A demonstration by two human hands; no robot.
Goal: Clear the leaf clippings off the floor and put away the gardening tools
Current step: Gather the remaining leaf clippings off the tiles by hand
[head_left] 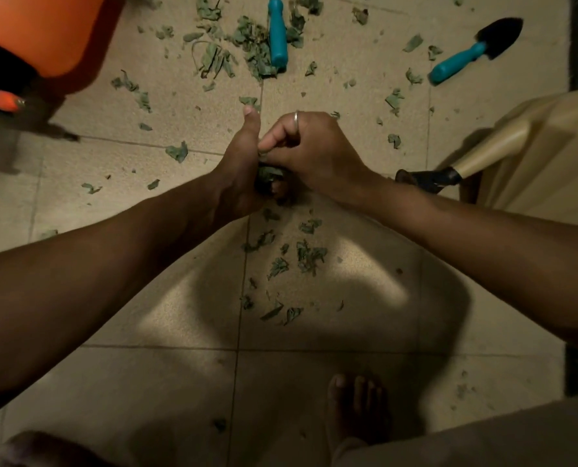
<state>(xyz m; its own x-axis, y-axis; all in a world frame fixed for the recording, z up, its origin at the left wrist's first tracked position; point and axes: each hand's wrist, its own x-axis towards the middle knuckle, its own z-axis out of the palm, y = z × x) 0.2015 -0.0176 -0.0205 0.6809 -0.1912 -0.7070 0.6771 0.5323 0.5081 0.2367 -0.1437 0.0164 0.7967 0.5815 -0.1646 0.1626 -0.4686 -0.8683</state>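
Note:
Green leaf clippings (309, 254) lie scattered over the beige tiled floor (348, 281), thickest at the top centre. My left hand (240, 170) and my right hand (311, 153) meet in the middle, and a small bunch of clippings (269, 171) is held between them. The left hand cups the bunch with its thumb pointing up. My right hand, wearing a ring, pinches the leaves with curled fingers. A teal-handled tool (277, 32) rests among the leaves at the top. To the upper right lies a black trowel with a teal handle (473, 52).
An orange and black container (38, 38) stands at the upper left. At the right, a tool with a pale wooden handle and a black head (449, 171) lies beside a beige cloth (550, 156). My bare foot (355, 402) is at the bottom.

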